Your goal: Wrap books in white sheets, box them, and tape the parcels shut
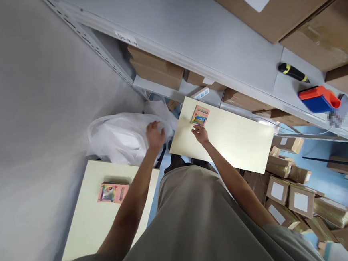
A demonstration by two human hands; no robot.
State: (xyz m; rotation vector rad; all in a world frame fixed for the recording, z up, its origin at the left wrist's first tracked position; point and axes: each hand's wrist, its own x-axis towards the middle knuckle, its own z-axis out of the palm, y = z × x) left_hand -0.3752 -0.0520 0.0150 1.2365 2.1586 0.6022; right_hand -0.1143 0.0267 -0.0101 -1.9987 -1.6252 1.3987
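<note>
While neither hand carries a load, I judge the work to be part-way: one pink booklet [200, 115] lies flat on the front board [237, 137], near its left end, and a pink stack [112, 192] lies on the left board [88, 229]. I cannot tell which board holds finished items; handling of either set is left to do as far as my head view shows. The right hand [201, 134] has its fingers parted and slightly curled at the near edge of the booklet; contact is not confirmed. The left hand [155, 136] is unclasped, thumb apart from fingers, in front of the white plastic sheeting [116, 131]. The hands are well apart. For clearance, I note bare surface on the front board to the right of the booklet. The shelving unit [184, 33] bounds the far side, and stacked cartons [287, 196] stand beyond the right end. On the left board, I have bare surface nearer the body; the grey wall [37, 149] limits its outer edge.
</note>
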